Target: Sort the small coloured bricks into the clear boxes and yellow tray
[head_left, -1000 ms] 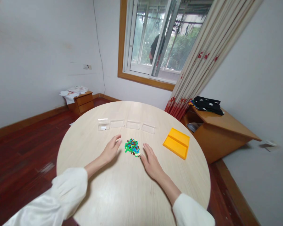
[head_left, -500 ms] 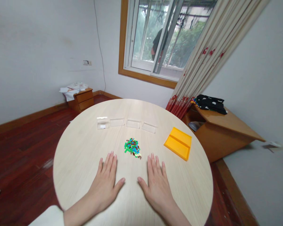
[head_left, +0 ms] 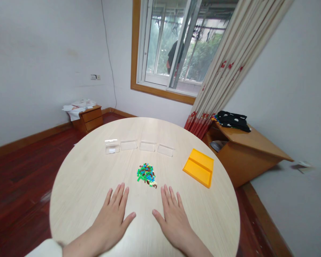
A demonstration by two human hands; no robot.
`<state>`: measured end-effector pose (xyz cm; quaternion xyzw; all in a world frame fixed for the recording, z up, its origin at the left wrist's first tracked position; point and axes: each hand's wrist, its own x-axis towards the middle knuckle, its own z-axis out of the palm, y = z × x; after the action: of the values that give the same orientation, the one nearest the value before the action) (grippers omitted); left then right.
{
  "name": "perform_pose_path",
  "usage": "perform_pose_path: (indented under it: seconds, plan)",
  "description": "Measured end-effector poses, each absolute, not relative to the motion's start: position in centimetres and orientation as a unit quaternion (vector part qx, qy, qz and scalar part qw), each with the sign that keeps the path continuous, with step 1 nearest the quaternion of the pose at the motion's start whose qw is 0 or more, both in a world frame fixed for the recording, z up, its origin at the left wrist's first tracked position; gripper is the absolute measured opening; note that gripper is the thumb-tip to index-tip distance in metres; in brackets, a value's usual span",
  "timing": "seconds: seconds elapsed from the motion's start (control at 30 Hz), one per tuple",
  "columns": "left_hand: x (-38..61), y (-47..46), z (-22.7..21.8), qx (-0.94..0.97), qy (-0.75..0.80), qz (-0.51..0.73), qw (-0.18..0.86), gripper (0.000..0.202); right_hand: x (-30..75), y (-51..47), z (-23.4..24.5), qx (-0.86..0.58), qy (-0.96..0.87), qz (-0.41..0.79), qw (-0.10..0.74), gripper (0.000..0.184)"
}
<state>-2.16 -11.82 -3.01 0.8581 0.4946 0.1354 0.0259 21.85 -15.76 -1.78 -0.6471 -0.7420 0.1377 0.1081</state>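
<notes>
My left hand (head_left: 112, 217) lies flat on the round light-wood table (head_left: 82, 178), palm down, fingers spread, holding nothing. My right hand (head_left: 173, 217) lies flat beside it, also open and empty. Just beyond the fingertips of both hands sits a small heap of tiny coloured pieces (head_left: 146, 174), green, blue, brown and red. Neither hand touches the heap. Farther back a row of several clear shallow boxes (head_left: 139, 146) stands on the table. An orange tray (head_left: 199, 167) with two compartments lies to the right of the heap.
A low wooden desk (head_left: 246, 146) with dark spotted cloth on it stands right of the table, next to a curtain (head_left: 224, 67). A small wooden cabinet (head_left: 87, 116) with papers stands by the left wall. A person's dark shape shows outside the window (head_left: 173, 53).
Both hands have drawn back from either side of the heap toward me and now lie flat on the table. The view has shifted slightly.
</notes>
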Motion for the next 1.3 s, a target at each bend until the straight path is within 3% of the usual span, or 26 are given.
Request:
perform_pose_path:
  seconds: [0.07,0.2,0.3,0.47,0.6,0.73,0.97,1.1,1.3]
  plan:
    - [-2.8,-10.3,-0.5,0.859,0.488,0.149,0.031,0.067,23.4,-14.7,-0.2,-0.635,-0.748,0.151,0.118,0.069]
    - [-4.6,-5.9,5.5,0.811,0.534,0.234,0.041,0.053,28.0,-11.3,2.3,-0.694,-0.682,0.012,0.23,0.058]
    - [-5.5,-2.7,7.5,0.793,0.555,0.24,0.071,0.037,30.6,-9.1,1.7,-0.753,-0.625,-0.046,0.2,0.057]
    - [-5.6,0.1,4.8,0.756,0.575,0.288,0.125,0.029,31.8,-6.9,-1.0,-0.802,-0.594,-0.008,0.062,0.061]
    - [-5.5,1.1,2.6,0.749,0.574,0.302,0.136,0.02,32.2,-5.4,-0.6,-0.78,-0.623,0.026,0.049,0.06]
    - [-5.4,2.4,1.6,0.768,0.57,0.28,0.084,0.013,31.2,-3.4,0.1,-0.756,-0.651,0.01,0.076,0.061]
    - [-3.4,4.4,-1.1,0.775,0.607,0.175,0.019,0.053,25.6,1.9,-0.1,-0.698,-0.711,0.025,0.083,0.062]
    - [-2.0,4.6,-1.5,0.754,0.651,0.084,0.002,0.058,24.0,3.1,-0.4,-0.715,-0.692,0.057,0.078,0.061]
    - [-0.6,5.1,-0.7,0.737,0.667,0.102,-0.031,0.056,23.2,1.9,-0.1,-0.712,-0.696,0.031,0.087,0.061]
